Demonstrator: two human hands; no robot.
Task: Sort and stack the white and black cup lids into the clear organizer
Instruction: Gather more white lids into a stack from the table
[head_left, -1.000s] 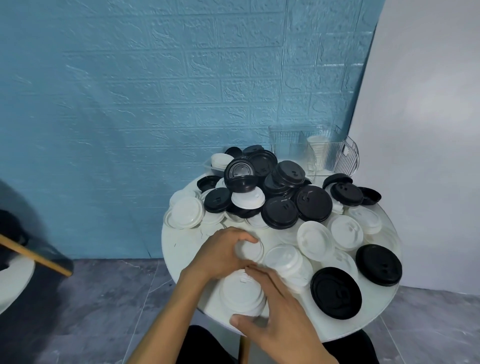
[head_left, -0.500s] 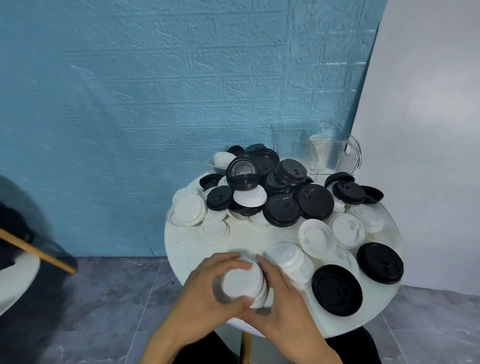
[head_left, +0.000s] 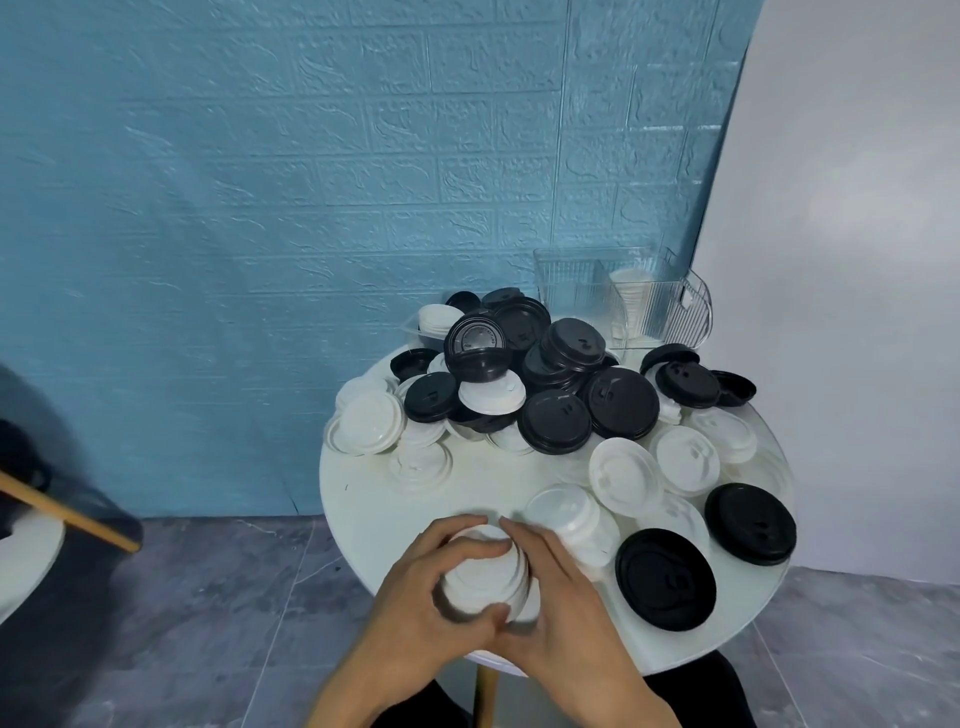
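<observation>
Against the blue brick-pattern wall, the round white tabletop (head_left: 363, 519) now carries the stack of white lids (head_left: 483, 577) at its near edge, gathered up off the spot where those lids lay loose a second ago. Both the left hand (head_left: 431, 597) and the right hand (head_left: 566, 603) curl round it in a closing grip, squaring it. That readies one white bundle for the clear organizer (head_left: 623, 301) at the far edge, beyond the mixed heap of black lids (head_left: 556, 379).
</observation>
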